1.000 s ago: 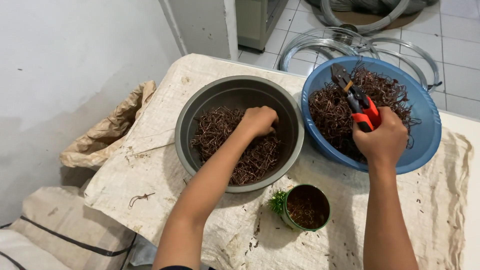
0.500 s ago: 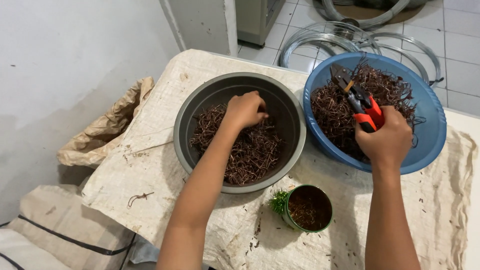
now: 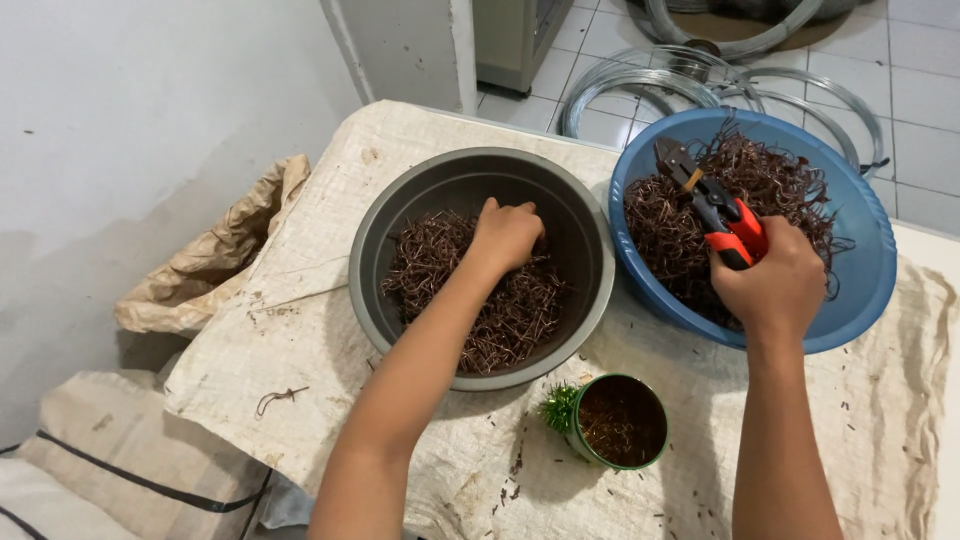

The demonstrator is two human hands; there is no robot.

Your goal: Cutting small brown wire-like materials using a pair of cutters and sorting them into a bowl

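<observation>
My left hand (image 3: 505, 235) reaches into a grey metal bowl (image 3: 400, 215), fingers curled down into the heap of short brown wire pieces (image 3: 510, 310) inside it. Whether it grips any pieces is hidden under the hand. My right hand (image 3: 770, 285) holds a red-and-black pair of cutters (image 3: 715, 205) over a blue plastic bowl (image 3: 865, 265), the jaws pointing up and left above a tangle of longer brown wire (image 3: 775, 185).
Both bowls rest on a table covered with a pale woven sack cloth (image 3: 300, 330). A small green tin (image 3: 620, 420) with a green sprig beside it stands at the front. Coils of steel wire (image 3: 690, 75) lie on the tiled floor. A crumpled brown paper bag (image 3: 215, 265) sits left.
My left hand has shifted a little toward the far side of the grey bowl's heap. The right hand with the cutters has stayed over the blue bowl.
</observation>
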